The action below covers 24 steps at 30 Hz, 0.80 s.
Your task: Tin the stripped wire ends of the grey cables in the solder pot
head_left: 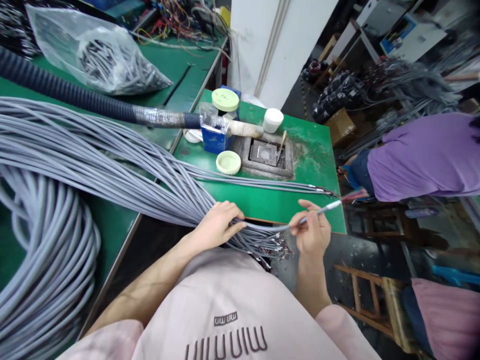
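My right hand (312,229) pinches a grey cable (268,227) a little short of its end, where a white sleeve and blurred reddish wires stick out to the right. The same cable runs back to my left hand (221,222), whose fingers close round it at the edge of a thick bundle of grey cables (165,197). Below my left hand, the bundle's stripped ends (275,245) hang past the table edge. A few separate cables (258,184) lie across the green table, their wire ends pointing right.
A solder pot (266,152) is set in the green table (315,150), with a stick resting in it. A ribbed hose (112,107) ends beside it. Round tubs (228,163) stand around. People in purple (427,155) and pink (450,315) are at the right.
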Motion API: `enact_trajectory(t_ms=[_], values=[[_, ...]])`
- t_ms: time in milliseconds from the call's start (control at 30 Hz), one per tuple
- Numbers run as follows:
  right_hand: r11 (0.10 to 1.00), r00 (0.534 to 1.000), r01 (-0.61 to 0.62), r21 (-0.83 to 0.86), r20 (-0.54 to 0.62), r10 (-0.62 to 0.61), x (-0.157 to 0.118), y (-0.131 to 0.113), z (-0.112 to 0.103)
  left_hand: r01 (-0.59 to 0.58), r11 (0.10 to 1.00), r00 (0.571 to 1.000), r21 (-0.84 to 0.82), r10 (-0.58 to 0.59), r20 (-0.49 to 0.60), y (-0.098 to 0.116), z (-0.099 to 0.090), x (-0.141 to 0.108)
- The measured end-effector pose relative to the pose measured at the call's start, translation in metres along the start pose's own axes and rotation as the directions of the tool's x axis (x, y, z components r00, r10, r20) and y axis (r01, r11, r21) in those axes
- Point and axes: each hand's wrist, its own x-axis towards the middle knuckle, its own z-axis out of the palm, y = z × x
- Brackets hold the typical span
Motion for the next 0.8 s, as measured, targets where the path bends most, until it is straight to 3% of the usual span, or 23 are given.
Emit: enact_trajectory(t_ms=[67, 133, 200, 300, 433, 600, 800], values=[[0.985, 0.964, -0.061, -0.161, 0.245, 0.100, -0.010, -0.002, 0.010, 0.039, 0.963, 0.998, -0.265, -0.051, -0.038, 0.002, -0.001, -0.007], [0.956, 0.855, -0.094, -0.276, 0.470, 0.220, -0.020, 0.001, 0.024, 0.075, 0.853, 0.988, -0.516, -0.132, -0.076, 0.004, 0.002, -0.010], [0.941, 0.749, -0.082, -0.327, 0.603, 0.275, -0.027, 0.006, 0.037, 0.110, 0.715, 0.974, -0.691, -0.217, -0.070, 0.006, 0.005, -0.010], [0.932, 0.656, -0.057, -0.358, 0.690, 0.306, -0.030, 0.012, 0.048, 0.172, 0.518, 0.941, -0.838, -0.338, -0.016, 0.008, 0.010, -0.007], [0.930, 0.611, -0.078, -0.359, 0.720, 0.329, -0.029, 0.015, 0.049, 0.198, 0.352, 0.901, -0.915, -0.433, 0.028, 0.014, 0.012, -0.001], [0.935, 0.587, -0.197, -0.296, 0.728, 0.354, -0.027, 0.026, 0.045, 0.251, 0.279, 0.870, -0.927, -0.484, 0.091, 0.023, 0.014, 0.007], [0.918, 0.574, -0.313, -0.244, 0.722, 0.387, -0.026, 0.038, 0.042, 0.259, 0.198, 0.886, -0.945, -0.438, 0.151, 0.025, 0.021, 0.013]])
